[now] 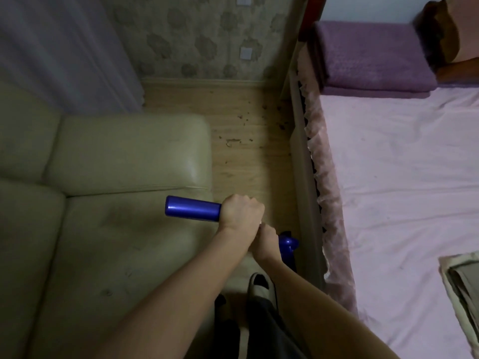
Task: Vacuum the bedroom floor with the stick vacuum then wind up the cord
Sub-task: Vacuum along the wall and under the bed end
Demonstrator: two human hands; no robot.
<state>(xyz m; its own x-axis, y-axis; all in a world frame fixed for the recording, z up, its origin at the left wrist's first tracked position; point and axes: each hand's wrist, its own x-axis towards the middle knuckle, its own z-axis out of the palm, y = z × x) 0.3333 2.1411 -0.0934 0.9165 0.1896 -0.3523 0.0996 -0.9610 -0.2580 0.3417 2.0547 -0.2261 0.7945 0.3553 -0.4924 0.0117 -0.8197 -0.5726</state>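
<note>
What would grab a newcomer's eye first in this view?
The glossy blue cylindrical vacuum body, gripped at centre by the left hand with the right hand just below. Next, dark crumbs scattered on the wooden floor strip between the cream leather sofa and the pink-sheeted bed.

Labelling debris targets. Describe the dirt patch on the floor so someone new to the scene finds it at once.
Start at the bed on the right and the sofa on the left; a strip of wood floor runs between them to the wall. The dirt is the scatter of dark specks on the far half of that strip, thickest along the bed side. The near floor looks much cleaner.
</note>
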